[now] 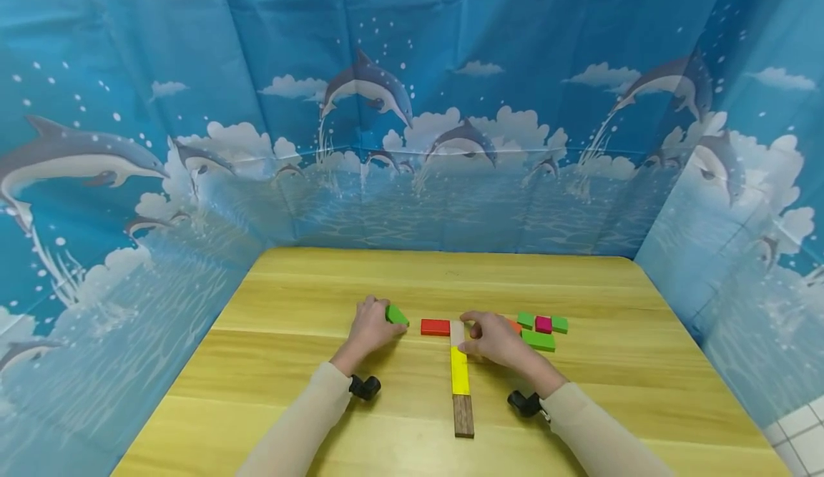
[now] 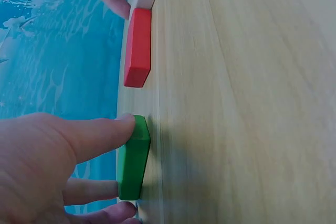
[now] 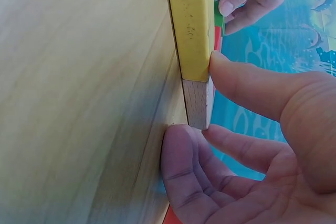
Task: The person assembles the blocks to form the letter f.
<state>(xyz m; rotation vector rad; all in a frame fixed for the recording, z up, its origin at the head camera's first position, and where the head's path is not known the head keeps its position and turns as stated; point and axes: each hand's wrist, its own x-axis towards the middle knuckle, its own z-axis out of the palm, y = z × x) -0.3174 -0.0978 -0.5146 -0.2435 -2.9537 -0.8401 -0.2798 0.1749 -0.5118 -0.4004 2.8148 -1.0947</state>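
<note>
My left hand (image 1: 371, 328) pinches a green block (image 2: 132, 163) with the thumb at one end and fingers at the other, close above the wooden table. To its right lies a red block (image 1: 435, 327), its end against a pale wooden block (image 1: 457, 333). My right hand (image 1: 501, 339) spans that pale block, fingertips at its far end and thumb by its seam with the yellow block (image 3: 190, 30). A dark brown block (image 1: 463, 416) continues the line toward me. Part of the pale block is hidden by the right hand in the right wrist view.
Right of my right hand lie small green blocks (image 1: 526, 320), a magenta block (image 1: 543, 325), a longer green block (image 1: 538, 340) and a partly hidden orange block (image 1: 516, 326). A blue dolphin-print curtain (image 1: 399, 205) hangs behind the table (image 1: 309, 277).
</note>
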